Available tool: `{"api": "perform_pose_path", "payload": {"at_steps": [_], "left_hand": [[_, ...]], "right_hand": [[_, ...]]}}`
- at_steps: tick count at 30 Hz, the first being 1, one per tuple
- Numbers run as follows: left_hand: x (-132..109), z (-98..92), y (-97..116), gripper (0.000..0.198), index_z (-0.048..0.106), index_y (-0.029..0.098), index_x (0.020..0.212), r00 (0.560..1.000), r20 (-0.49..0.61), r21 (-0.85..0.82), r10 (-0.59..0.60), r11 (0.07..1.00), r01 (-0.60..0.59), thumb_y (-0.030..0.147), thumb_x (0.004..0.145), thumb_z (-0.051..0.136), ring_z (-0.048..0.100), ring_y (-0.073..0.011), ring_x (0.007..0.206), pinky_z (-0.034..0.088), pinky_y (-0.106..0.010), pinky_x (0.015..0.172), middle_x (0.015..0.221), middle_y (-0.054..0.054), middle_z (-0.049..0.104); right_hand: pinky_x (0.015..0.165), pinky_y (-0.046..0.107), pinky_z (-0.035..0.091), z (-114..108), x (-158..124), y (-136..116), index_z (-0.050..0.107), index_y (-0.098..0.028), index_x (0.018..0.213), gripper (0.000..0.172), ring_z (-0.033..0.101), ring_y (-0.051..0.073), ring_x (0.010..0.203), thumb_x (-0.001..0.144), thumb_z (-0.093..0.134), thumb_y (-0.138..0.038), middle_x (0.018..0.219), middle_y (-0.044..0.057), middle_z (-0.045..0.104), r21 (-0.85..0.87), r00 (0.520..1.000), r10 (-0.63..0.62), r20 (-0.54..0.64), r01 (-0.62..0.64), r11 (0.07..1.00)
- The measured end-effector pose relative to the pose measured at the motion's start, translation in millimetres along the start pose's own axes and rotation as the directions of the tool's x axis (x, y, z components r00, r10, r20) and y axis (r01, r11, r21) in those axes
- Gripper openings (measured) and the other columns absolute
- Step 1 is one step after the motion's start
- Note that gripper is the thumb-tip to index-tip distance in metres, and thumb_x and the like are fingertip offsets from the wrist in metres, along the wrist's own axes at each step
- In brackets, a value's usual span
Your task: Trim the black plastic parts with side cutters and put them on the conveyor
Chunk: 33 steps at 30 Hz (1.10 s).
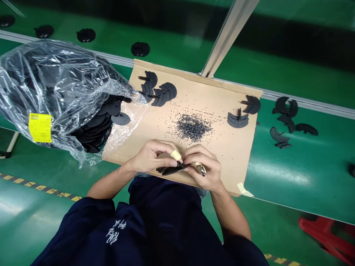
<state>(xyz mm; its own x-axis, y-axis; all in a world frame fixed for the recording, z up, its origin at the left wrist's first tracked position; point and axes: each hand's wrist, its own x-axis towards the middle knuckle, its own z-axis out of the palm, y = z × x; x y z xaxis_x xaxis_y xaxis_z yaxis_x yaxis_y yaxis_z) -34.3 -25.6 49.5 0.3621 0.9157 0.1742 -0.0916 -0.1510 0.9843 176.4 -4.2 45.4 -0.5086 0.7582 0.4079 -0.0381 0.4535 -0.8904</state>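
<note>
Both hands meet at the front edge of a cardboard sheet (222,147). My left hand (158,155), a yellow wrap on one finger, pinches a dark curved part (173,169) from the left. On its right side my right hand (205,164) closes on the same part, with a small metal tool (200,169) held among its fingers. The tool's full shape is hidden. Just beyond the hands lies a scattered pile of tiny black pieces (194,127). Fanned black parts (165,93) rest at the sheet's back left, and more curved parts (237,120) at its right.
A clear plastic bag (55,74) full of black discs, with a yellow label (40,128), lies open at the left. Loose black parts (280,136) sit on the green table (291,166) at right. A metal post (229,37) rises behind; a red stool (327,232) stands lower right.
</note>
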Motion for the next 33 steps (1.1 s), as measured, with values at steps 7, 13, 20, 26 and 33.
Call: {"api": "perform_pose_path", "payload": {"at_steps": [7, 13, 20, 26, 33], "left_hand": [[2.2, -9.0, 15.4, 0.009, 0.080, 0.020, 0.090, 0.988, 0.149, 0.195, 0.029, 0.979, -0.058, 0.027, 0.092, 0.074, 0.070, -0.0155, 0.075, 0.059, -0.030, 0.074, 0.082, -0.007, 0.077], [-3.5, 15.1, -13.1, 0.055, 0.078, 0.015, 0.107, 0.993, -0.118, 0.017, -0.019, 1.000, 0.021, 0.063, 0.096, 0.054, 0.076, -0.0209, 0.090, 0.063, -0.032, 0.081, 0.098, -0.014, 0.078], [-0.5, 22.6, -24.0, 0.024, 0.077, 0.017, 0.104, 0.942, -0.331, 0.259, 0.065, 0.965, 0.024, 0.033, 0.086, 0.082, 0.074, -0.0150, 0.082, 0.061, -0.024, 0.076, 0.093, -0.006, 0.079], [14.2, 13.4, -20.0, 0.023, 0.079, 0.017, 0.100, 0.955, -0.280, 0.328, 0.097, 0.945, 0.000, 0.035, 0.087, 0.081, 0.072, -0.0155, 0.081, 0.059, -0.026, 0.074, 0.091, -0.007, 0.078], [23.2, 13.5, -26.7, 0.025, 0.078, 0.016, 0.098, 0.961, -0.259, 0.357, 0.101, 0.934, -0.002, 0.038, 0.088, 0.079, 0.070, -0.0155, 0.079, 0.058, -0.027, 0.074, 0.087, -0.007, 0.077]], "right_hand": [[0.069, 0.030, 0.057, -10.7, 4.0, -1.8, 0.069, -0.021, 0.091, 0.005, 0.068, 0.017, 0.077, 0.096, 0.067, -0.023, 0.086, 0.006, 0.070, 0.011, 0.985, -0.004, 0.172, 0.002, 1.000], [0.070, 0.034, 0.058, -1.1, -9.6, 10.6, 0.069, -0.024, 0.102, 0.014, 0.069, 0.019, 0.082, 0.091, 0.069, -0.015, 0.094, 0.006, 0.070, -0.241, 0.987, -0.093, -0.130, 0.059, 0.969], [0.072, 0.033, 0.055, -28.2, 0.9, 9.5, 0.062, -0.022, 0.110, 0.018, 0.065, 0.019, 0.084, 0.093, 0.064, -0.017, 0.096, 0.006, 0.069, -0.344, 0.999, 0.053, 0.005, -0.048, 0.938], [0.071, 0.035, 0.048, -51.5, 11.3, 20.8, 0.061, -0.020, 0.102, 0.019, 0.056, 0.022, 0.078, 0.087, 0.053, -0.013, 0.089, 0.007, 0.064, -0.554, 0.976, 0.119, 0.180, 0.000, 0.833], [0.069, 0.032, 0.043, -55.6, 17.4, 30.5, 0.059, -0.019, 0.096, 0.009, 0.052, 0.020, 0.074, 0.089, 0.053, -0.016, 0.086, 0.007, 0.062, -0.616, 0.959, 0.133, 0.250, 0.052, 0.786]]}}
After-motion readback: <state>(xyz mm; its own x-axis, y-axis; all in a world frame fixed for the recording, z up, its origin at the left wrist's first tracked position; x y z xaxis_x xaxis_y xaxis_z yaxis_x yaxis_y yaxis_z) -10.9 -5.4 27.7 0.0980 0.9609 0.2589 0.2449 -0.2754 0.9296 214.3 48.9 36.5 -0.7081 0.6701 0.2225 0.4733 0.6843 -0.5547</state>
